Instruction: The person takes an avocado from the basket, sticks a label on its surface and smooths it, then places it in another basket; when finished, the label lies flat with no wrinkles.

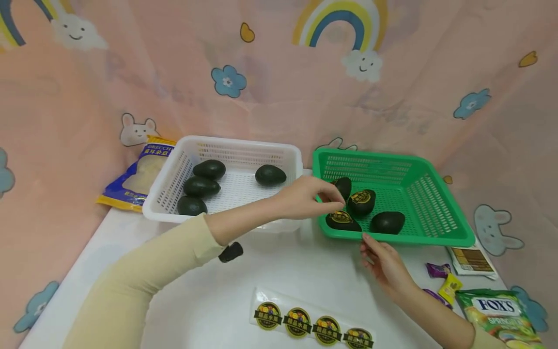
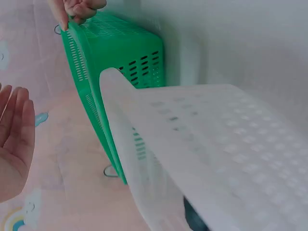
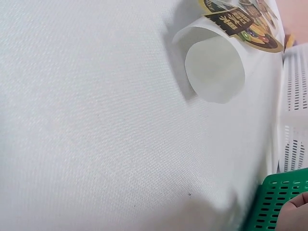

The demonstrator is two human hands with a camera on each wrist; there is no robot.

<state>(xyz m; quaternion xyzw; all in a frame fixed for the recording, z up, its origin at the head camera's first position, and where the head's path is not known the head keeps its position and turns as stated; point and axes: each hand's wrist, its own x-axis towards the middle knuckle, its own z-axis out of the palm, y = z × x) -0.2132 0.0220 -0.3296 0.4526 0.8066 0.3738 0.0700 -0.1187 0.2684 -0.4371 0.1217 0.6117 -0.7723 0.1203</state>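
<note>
My left hand [image 1: 334,199] reaches across into the green basket [image 1: 436,240]. Its fingertips hover just above a dark avocado [image 1: 342,220] that bears a yellow-black sticker. The left wrist view shows the left hand's palm [image 2: 14,139] flat, fingers straight, holding nothing. My right hand [image 1: 370,245] rests its fingertips against the green basket's front rim; the right hand's fingers [image 2: 79,9] also show at that rim from the left wrist. Beside it lie a second stickered avocado [image 1: 361,202] and two plain ones. The white basket [image 1: 296,160] holds several plain avocados.
A sticker sheet [image 1: 311,322] lies at the white table's [image 3: 96,120] front, its end curled up [image 3: 216,62]. A blue-yellow bag [image 1: 139,174] lies left of the white basket. A Fox's candy bag [image 1: 501,315], loose sweets [image 1: 450,288] and a packet [image 1: 471,259] sit at the right. Pink curtain surrounds the table.
</note>
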